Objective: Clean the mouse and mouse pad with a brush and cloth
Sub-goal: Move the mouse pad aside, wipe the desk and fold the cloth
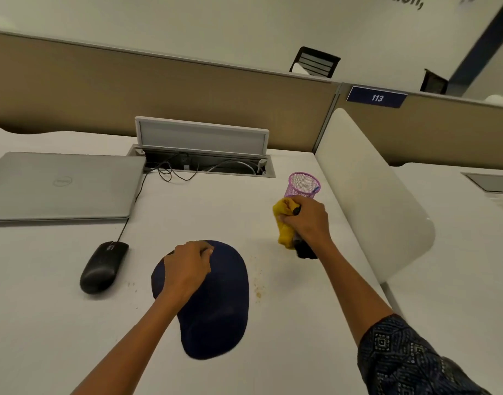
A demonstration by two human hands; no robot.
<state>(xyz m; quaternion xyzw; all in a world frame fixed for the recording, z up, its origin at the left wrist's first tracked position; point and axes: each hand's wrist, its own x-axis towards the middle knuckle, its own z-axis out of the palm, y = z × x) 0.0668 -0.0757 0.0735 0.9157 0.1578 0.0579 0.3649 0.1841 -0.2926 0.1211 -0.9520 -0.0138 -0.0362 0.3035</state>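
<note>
Across the lower centre of the frame, a dark blue mouse pad (216,303) is seen lying flat on a white desk (59,323), its rounded wrist-rest end nearest the viewer. The upper left part of the pad is covered by the left hand (187,269), whose fingers are curled over the far edge; whether the edge is gripped or only pressed down cannot be told. At right of centre, the right hand (307,220) is held above the desk, closed around a bunched yellow cloth (284,223) and the dark handle of a brush (304,250), whose black bristles are seen below the fist. A black wired mouse (103,267) is set to the left of the pad, apart from it, with its cable (136,201) led toward the upper part of the frame.

Small brownish crumbs (258,286) are scattered on the desk just right of the pad, which suggests that some brushing has been done; the pad itself appears free of visible debris. The mouse is judged untouched for now, and wiping with the cloth is probably left too.

A closed silver laptop (59,186) is placed at centre left, and a pink mesh pen cup (303,185) stands just beyond the right hand.
</note>
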